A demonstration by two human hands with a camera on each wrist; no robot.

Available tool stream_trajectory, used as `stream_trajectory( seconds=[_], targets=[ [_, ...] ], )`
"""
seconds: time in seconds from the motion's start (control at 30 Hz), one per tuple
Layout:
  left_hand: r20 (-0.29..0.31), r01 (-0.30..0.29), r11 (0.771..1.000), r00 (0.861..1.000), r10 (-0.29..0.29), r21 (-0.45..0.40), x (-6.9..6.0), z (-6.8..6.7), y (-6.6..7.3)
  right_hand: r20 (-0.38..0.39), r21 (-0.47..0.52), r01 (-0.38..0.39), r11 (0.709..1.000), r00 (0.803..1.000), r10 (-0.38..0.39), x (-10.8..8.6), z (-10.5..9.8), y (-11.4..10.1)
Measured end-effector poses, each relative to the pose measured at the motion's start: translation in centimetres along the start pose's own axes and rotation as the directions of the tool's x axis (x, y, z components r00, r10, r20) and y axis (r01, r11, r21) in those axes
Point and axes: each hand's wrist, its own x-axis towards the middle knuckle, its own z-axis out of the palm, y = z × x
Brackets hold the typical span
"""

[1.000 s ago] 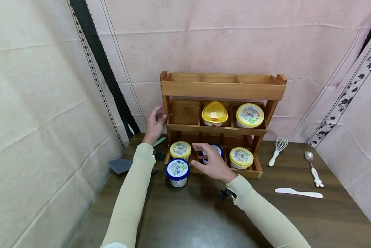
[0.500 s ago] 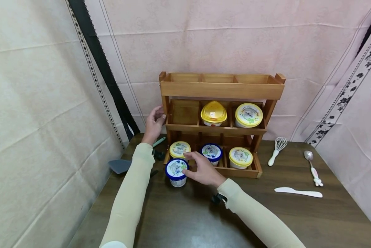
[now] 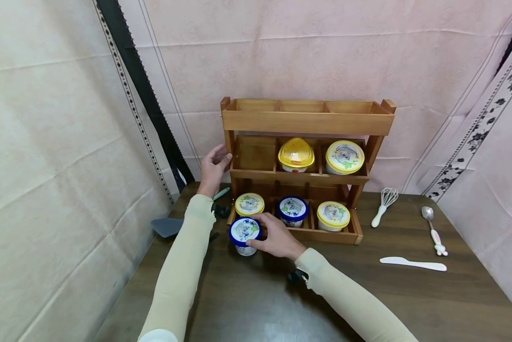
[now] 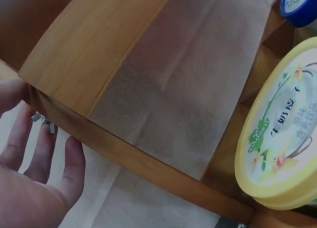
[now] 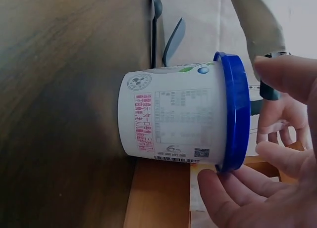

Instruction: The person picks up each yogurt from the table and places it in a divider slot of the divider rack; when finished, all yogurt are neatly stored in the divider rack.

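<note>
My left hand (image 3: 212,171) touches the left side of a three-tier wooden rack (image 3: 307,124); in the left wrist view its fingers (image 4: 45,151) lie loosely beside the side panel, by a wing nut. A white tub with a blue lid (image 3: 245,232) stands upright on the table before the rack's left end. Around its lid comes my right hand (image 3: 277,237), thumb on the near side and fingers on the far side. In the right wrist view fingers (image 5: 213,191) lie close to the lid's edge, the thumb stands apart from it, and a firm hold does not show.
The lower tier holds yellow-lidded tubs (image 3: 334,215) and a blue-lidded tub (image 3: 292,209). Above are a domed yellow-lidded tub (image 3: 296,154) and a flat one (image 3: 345,156). A whisk (image 3: 384,205), spoon (image 3: 433,232) and knife (image 3: 412,263) lie right, a grey spatula (image 3: 166,227) left.
My right hand has moved left and slightly down from in front of the middle lower tub to the blue-lidded tub on the table. The left hand and the tubs have stayed in place.
</note>
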Motion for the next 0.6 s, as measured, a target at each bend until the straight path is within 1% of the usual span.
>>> stream_trajectory(
  seconds=[0.13,0.23,0.37,0.47,0.6],
  targets=[
    [-0.013,0.009,1.000,1.000,-0.009,-0.007,0.10,0.24,-0.03,0.015,-0.048,-0.031,0.998,0.999,0.032,0.18,0.18,0.25],
    [-0.025,0.014,1.000,1.000,-0.014,-0.010,0.10,0.33,-0.01,0.031,-0.065,-0.039,0.997,0.999,0.041,0.30,0.34,0.51],
    [-0.034,0.006,1.000,0.999,-0.006,-0.010,0.10,0.35,0.01,0.040,-0.065,-0.034,0.997,0.999,0.036,0.44,0.48,0.71],
    [-0.031,0.001,1.000,1.000,-0.001,-0.004,0.13,0.36,-0.13,0.035,-0.058,-0.034,0.998,0.999,0.036,0.42,0.49,0.68],
    [-0.019,-0.002,1.000,1.000,0.002,0.000,0.13,0.42,-0.50,0.036,-0.040,-0.059,0.997,0.998,0.061,0.25,0.64,0.59]
  ],
)
